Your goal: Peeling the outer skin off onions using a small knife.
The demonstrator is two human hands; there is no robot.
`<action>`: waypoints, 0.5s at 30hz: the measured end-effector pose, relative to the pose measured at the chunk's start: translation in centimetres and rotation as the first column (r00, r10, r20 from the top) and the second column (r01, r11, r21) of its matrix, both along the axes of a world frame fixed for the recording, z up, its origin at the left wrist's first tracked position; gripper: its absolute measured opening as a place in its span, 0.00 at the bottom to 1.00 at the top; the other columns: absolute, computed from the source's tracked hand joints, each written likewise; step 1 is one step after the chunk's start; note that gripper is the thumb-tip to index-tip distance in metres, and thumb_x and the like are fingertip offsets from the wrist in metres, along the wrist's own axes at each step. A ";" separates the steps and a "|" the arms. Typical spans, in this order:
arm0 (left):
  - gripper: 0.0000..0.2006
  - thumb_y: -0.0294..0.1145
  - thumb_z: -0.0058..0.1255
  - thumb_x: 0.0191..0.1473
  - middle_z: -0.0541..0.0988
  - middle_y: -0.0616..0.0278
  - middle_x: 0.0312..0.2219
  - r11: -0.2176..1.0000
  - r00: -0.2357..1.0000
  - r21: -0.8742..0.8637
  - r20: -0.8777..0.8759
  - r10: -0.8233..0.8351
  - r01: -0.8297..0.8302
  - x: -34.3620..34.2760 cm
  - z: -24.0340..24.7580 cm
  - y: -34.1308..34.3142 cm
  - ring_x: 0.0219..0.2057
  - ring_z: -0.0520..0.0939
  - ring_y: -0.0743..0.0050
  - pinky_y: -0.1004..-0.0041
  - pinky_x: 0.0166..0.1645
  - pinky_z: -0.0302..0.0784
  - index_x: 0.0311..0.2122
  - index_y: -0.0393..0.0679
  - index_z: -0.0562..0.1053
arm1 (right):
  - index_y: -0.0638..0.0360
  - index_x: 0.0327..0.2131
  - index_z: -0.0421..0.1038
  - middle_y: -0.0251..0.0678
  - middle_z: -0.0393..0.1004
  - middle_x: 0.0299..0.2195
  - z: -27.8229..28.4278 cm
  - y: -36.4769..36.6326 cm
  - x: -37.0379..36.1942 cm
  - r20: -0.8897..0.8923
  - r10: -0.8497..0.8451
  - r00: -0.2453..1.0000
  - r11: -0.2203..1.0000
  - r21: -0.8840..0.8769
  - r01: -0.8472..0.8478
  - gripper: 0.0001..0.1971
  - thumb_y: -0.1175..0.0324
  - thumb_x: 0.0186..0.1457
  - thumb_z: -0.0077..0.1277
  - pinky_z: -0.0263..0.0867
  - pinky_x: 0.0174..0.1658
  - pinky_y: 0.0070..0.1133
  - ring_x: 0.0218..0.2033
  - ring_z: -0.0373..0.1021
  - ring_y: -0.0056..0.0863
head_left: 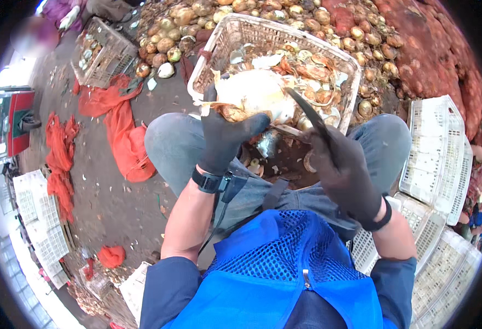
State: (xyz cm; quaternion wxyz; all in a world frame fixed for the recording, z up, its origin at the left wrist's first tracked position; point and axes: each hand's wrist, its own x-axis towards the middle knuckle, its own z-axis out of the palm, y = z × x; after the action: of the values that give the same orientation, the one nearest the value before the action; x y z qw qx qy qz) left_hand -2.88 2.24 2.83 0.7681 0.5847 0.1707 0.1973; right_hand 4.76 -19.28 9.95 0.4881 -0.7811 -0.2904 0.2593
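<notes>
"Where is the onion (256, 92) held?"
"In the left hand's (224, 132) grip, over the crate's (284, 34) near side."
"And the knife (307, 111)?"
"Clasped by the right hand (342, 172), its blade slanted forward-left toward the onion."

Produce-handling yard, onion: heaped loose onions (161, 41); red mesh sacks (432, 60); white plastic crates (438, 159); litter-strewn floor (98, 192).

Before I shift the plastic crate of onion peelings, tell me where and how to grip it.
Likely best by the rim of the plastic crate at its left and right ends, one hand each, from outside: those edges stand above the onion peelings, while the left hand, the onion and the right hand with its knife crowd the near side.
</notes>
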 end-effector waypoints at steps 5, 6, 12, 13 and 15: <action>0.40 0.27 0.73 0.41 0.77 0.54 0.50 0.995 0.996 0.081 0.071 0.046 -0.052 0.3 0.2 -0.2 0.48 0.82 0.67 0.68 0.53 0.80 0.59 0.35 0.62 | 0.64 0.42 0.71 0.49 0.72 0.21 -1.0 1.0 1.3 0.184 0.105 0.977 0.994 -0.062 -0.095 0.06 0.73 0.65 0.48 0.67 0.26 0.32 0.22 0.73 0.46; 0.41 0.28 0.74 0.40 0.77 0.54 0.50 0.980 0.995 0.182 0.078 0.069 -0.082 0.2 -0.3 -0.1 0.49 0.81 0.68 0.68 0.54 0.80 0.58 0.35 0.63 | 0.65 0.42 0.72 0.44 0.69 0.20 -1.4 1.0 1.2 0.204 0.097 0.974 0.995 -0.032 -0.092 0.06 0.75 0.65 0.47 0.64 0.26 0.29 0.20 0.69 0.36; 0.43 0.29 0.76 0.37 0.77 0.55 0.48 0.974 0.994 0.204 0.063 0.088 -0.100 -0.3 -1.8 0.5 0.47 0.81 0.68 0.68 0.53 0.80 0.57 0.35 0.62 | 0.64 0.43 0.70 0.49 0.72 0.23 -2.5 1.0 1.3 0.333 0.138 0.933 0.990 -0.035 -0.134 0.07 0.75 0.63 0.48 0.66 0.28 0.36 0.23 0.71 0.46; 0.43 0.29 0.76 0.37 0.77 0.55 0.48 0.973 0.994 0.207 0.062 0.090 -0.101 -0.3 -1.8 0.5 0.47 0.81 0.68 0.68 0.53 0.80 0.57 0.35 0.62 | 0.62 0.44 0.69 0.52 0.74 0.25 -2.6 1.1 1.4 0.331 0.165 0.929 0.985 -0.096 -0.141 0.08 0.74 0.61 0.50 0.68 0.29 0.41 0.27 0.75 0.52; 0.40 0.28 0.75 0.39 0.79 0.55 0.47 0.943 0.992 0.308 0.032 0.124 -0.128 -0.1 -1.6 0.3 0.45 0.82 0.68 0.68 0.53 0.80 0.57 0.34 0.64 | 0.61 0.42 0.69 0.52 0.74 0.25 -4.3 1.6 1.4 0.417 0.155 0.896 0.987 -0.100 -0.124 0.07 0.74 0.60 0.50 0.69 0.29 0.41 0.27 0.75 0.52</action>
State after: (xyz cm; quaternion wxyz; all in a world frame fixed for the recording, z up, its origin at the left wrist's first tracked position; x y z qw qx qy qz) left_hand -2.96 2.57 1.22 0.6540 0.6844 0.1699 0.2738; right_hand 6.12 -17.64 5.66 0.3656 -0.8128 -0.4351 0.1283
